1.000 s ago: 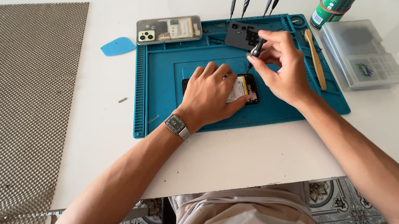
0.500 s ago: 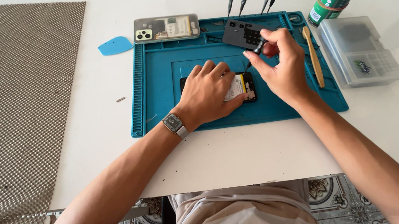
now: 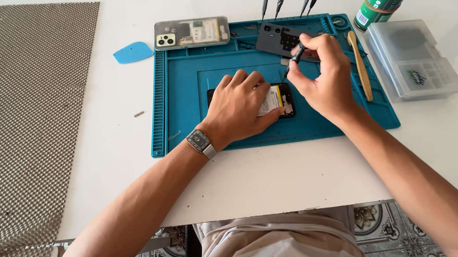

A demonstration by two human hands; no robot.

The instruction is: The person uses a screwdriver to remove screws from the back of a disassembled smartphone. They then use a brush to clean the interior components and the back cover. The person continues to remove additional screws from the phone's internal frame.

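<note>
Beside mat (image 3: 179,111), clear compartment box (image 3: 413,58)

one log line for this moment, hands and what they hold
left hand: pressing opened phone on blue mat | right hand: gripping small screwdriver, tip down at phone

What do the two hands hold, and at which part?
Right hand holds a small screwdriver by its handle. Left hand presses flat on the opened phone.

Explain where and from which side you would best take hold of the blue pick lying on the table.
Grip the blue pick at its wide rounded right end, coming from above and pinching the edges. It lies flat on the white table, so probably only the thin rim offers purchase. Its tapered left tip looks harder to hold.
</note>
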